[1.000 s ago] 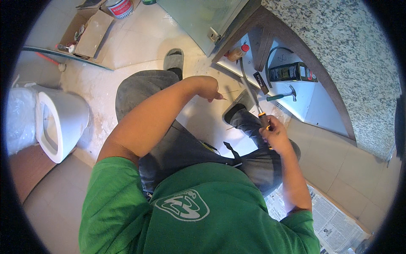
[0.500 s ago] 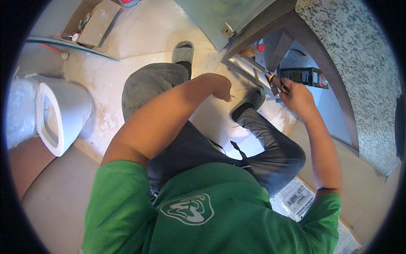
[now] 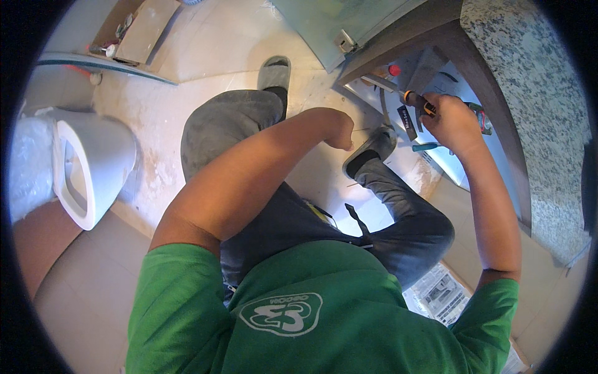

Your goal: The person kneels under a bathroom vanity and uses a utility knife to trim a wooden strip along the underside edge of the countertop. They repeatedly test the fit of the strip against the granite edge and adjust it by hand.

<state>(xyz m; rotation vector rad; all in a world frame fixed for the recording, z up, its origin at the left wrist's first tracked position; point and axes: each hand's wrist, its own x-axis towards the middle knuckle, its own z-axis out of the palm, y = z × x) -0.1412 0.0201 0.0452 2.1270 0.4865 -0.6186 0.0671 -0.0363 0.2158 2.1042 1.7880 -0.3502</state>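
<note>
My right hand (image 3: 453,123) is wrapped round the black and orange handle of a chisel (image 3: 414,98). Its flat grey blade points left, in front of the open cabinet. Just below that hand are a flat black piece with pale lettering (image 3: 407,122) and a tool with a teal handle (image 3: 425,147). Partly behind the hand, inside the cabinet, a dark container (image 3: 478,117) shows only its end. My left hand (image 3: 336,128) hangs bent at the wrist over the floor between my feet, touching nothing that I can see. Most of its fingers are hidden from view.
The cabinet's glass door (image 3: 324,31) stands open beyond my hands, and a speckled stone counter (image 3: 523,81) edges the right side. A white toilet (image 3: 99,156) is at left, near a glass panel (image 3: 112,67) and a cardboard box (image 3: 146,31). Newspaper (image 3: 439,293) lies behind my bent leg.
My right hand has moved up and right with the chisel, now covering most of the dark container. More of the blade shows. The left hand keeps its bent pose, and the view has shifted slightly.
</note>
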